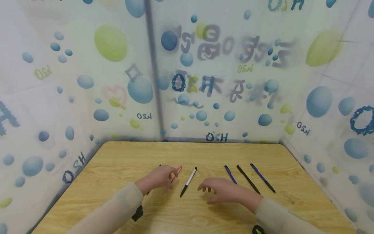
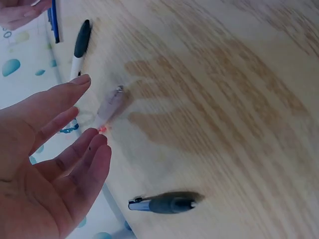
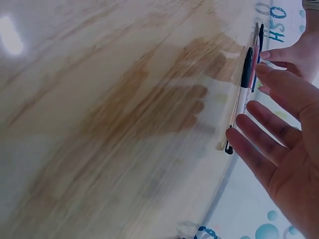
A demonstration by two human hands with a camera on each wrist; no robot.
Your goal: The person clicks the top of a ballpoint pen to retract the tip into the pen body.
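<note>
My left hand [image 1: 160, 177] is over a pen with a red end [image 1: 180, 168], thumb and fingers apart. In the left wrist view, this clear pink pen [image 2: 110, 105] lies just past the fingertips of that hand. A dark-gripped pen [image 2: 169, 204] lies to its other side, mostly hidden by the hand in the head view. Between my hands is a white pen with a black grip [image 1: 188, 182]. My right hand [image 1: 223, 190] hovers above the table right of the white pen, fingers loosely spread and holding nothing; it overlaps the lower end of a blue pen [image 1: 230, 174].
Farther right on the wooden table [image 1: 131, 151] lie a black pen [image 1: 247, 178] and another blue pen [image 1: 263, 178]. A faint scribble-like mark [image 1: 290, 197] shows near the right side. Patterned curtains [image 1: 187, 130] with bubbles and lettering stand around the table's back and sides.
</note>
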